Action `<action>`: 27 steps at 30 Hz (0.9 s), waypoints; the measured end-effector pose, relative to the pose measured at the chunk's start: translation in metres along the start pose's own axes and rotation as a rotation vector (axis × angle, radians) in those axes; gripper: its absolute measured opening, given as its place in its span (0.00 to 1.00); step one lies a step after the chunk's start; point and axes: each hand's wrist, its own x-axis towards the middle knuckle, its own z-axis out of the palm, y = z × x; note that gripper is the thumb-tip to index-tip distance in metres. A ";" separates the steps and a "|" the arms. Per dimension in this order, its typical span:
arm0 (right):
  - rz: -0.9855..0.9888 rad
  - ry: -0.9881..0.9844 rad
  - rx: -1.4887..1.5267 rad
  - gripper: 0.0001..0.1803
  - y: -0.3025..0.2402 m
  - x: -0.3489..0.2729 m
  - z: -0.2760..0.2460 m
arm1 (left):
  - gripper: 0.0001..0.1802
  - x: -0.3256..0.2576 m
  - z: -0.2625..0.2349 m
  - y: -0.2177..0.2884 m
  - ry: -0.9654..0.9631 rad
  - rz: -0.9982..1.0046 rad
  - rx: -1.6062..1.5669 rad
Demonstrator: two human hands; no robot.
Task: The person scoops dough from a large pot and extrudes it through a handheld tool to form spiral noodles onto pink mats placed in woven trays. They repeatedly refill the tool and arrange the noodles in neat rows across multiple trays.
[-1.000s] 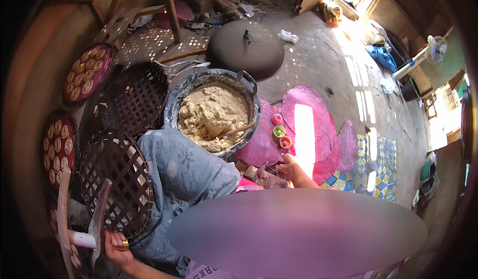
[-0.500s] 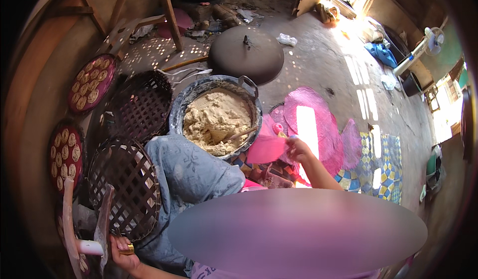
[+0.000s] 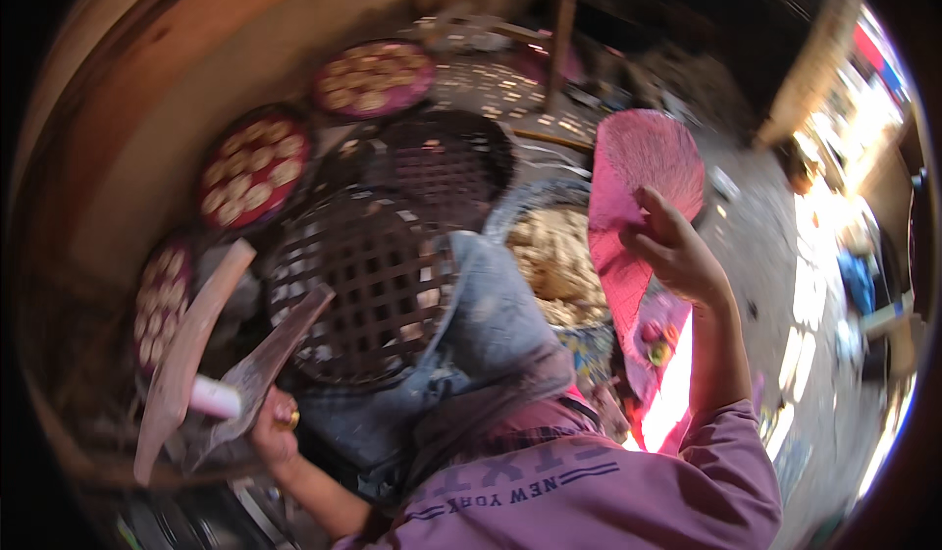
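My left hand [image 3: 275,426], low on the left, is closed round a wooden dough press [image 3: 250,393] with two long curved handles joined by a white cylinder. A bit of gold-coloured metal shows at the fingers. In my raised right hand [image 3: 682,251] is a floppy round pink sheet [image 3: 648,157], gripped between thumb and fingers and hanging down. Behind the sheet stands a large metal pot of pale crumbly dough [image 3: 554,256], partly hidden by it. A small pink and yellow-green thing [image 3: 657,344] lies below my right hand.
Two dark woven baskets [image 3: 358,290] [image 3: 442,162] sit left of the pot. Round red trays with pale coiled dough discs [image 3: 253,167] [image 3: 375,77] [image 3: 162,300] line the wall. A wooden post [image 3: 562,40] rises at the back. Bright sunlight falls on the floor at right.
The view has swung left. My right hand has lifted the pink sheet from beside the pot to in front of it. My left hand still holds the press.
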 end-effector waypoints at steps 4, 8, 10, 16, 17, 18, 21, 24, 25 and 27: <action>-0.587 -0.274 -0.300 0.26 -0.059 0.057 0.091 | 0.07 -0.024 -0.018 0.010 0.126 0.093 -0.032; -0.444 -0.338 0.365 0.30 -0.100 0.095 0.142 | 0.08 -0.033 -0.041 -0.002 0.312 0.145 -0.060; -0.376 -0.183 0.631 0.31 -0.103 0.110 0.138 | 0.07 -0.037 -0.050 -0.013 0.414 0.125 -0.050; -0.012 -0.255 0.494 0.28 0.000 0.157 0.149 | 0.02 -0.047 -0.064 -0.028 0.550 0.051 -0.038; 0.056 -0.307 0.454 0.28 0.025 0.164 0.159 | 0.02 -0.048 -0.064 -0.027 0.571 0.043 -0.042; 0.125 -0.355 0.412 0.29 0.049 0.170 0.171 | 0.01 -0.047 -0.064 -0.026 0.607 0.044 -0.036; 0.173 -0.345 0.443 0.31 0.107 0.179 0.201 | 0.02 -0.044 -0.063 -0.022 0.601 0.031 -0.031; 0.056 -0.345 0.115 0.31 0.135 0.187 0.208 | 0.02 -0.040 -0.062 -0.022 0.571 0.035 0.013; 0.001 -0.353 0.078 0.30 0.139 0.190 0.208 | 0.03 -0.038 -0.061 -0.022 0.562 0.020 0.043; -0.085 -0.342 -0.010 0.30 0.140 0.194 0.206 | 0.03 -0.036 -0.059 -0.024 0.544 0.021 0.052</action>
